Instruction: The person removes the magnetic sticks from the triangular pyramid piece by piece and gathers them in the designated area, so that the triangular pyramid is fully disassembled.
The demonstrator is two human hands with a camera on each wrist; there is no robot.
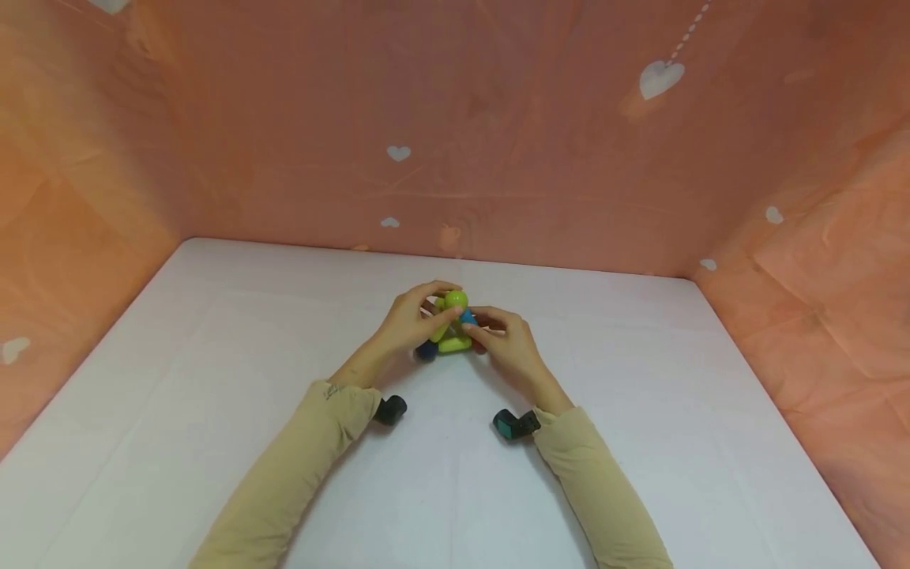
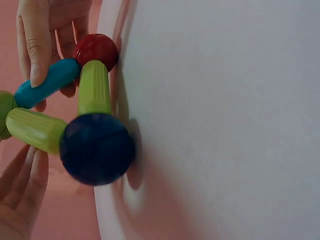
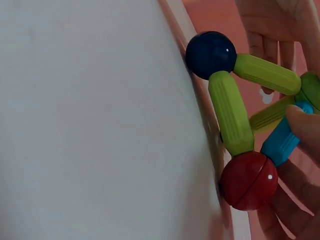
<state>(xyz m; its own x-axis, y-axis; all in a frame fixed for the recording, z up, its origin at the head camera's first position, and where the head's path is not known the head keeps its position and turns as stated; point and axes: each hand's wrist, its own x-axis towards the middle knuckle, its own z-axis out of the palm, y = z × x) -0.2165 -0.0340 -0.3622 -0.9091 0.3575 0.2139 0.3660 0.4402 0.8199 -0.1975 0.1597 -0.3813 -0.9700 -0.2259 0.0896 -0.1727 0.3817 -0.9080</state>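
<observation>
Frame of rods and balls stands at the table, in the far half and about midway from left to right, between the two hands. Its green ball is on top; the navy ball sits low on the left, the red ball low on the right, and the green near rod joins those two. A green left rod climbs from the navy ball to the green ball. The far rod, also green, runs behind; its lower end is hidden.

The left hand has thumb and forefinger clamped about the green ball; how its other fingers lie is hard to tell. The right hand pinches the blue rod, which slants between the red ball and the green ball. Whether its upper end is fully seated cannot be told.

Joints look like plain end contact, so a sideways push from the right thumb could slide the blue rod off either ball. Lifting the green ball sharply could pull the left rod from the navy ball, which, being round, might roll away left. With the hands so close, stray fingers could also knock the far rod loose.
</observation>
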